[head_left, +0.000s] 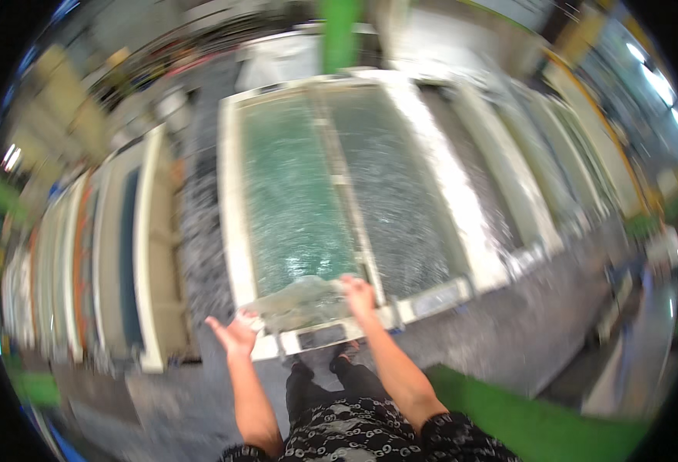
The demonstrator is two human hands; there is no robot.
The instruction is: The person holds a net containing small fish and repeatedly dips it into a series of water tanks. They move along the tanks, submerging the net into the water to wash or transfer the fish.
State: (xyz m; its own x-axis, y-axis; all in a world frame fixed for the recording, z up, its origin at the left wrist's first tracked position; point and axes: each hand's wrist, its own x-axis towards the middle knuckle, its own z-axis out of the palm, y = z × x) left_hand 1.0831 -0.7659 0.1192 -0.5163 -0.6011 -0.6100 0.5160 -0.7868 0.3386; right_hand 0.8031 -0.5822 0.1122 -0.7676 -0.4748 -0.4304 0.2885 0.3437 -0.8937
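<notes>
A pale, see-through sheet (302, 304), perhaps plastic, spans between my two hands over the near end of a tank (229, 231) of green liquid. Motion blur hides its exact kind. My left hand (237, 333) is at the sheet's left end, thumb stuck out to the left and the other fingers at its edge. Around the sheet's right end, my right hand (358, 295) is closed, a little farther forward than the left. The sheet's lower part hangs by the tank's near rim.
Beside the green liquid, past a narrow divider (343, 181), lies a tank section of grey liquid (389, 200). More long tanks stand to the right and left. A green post (340, 35) rises at the back. Green flooring (523, 408) lies at my right.
</notes>
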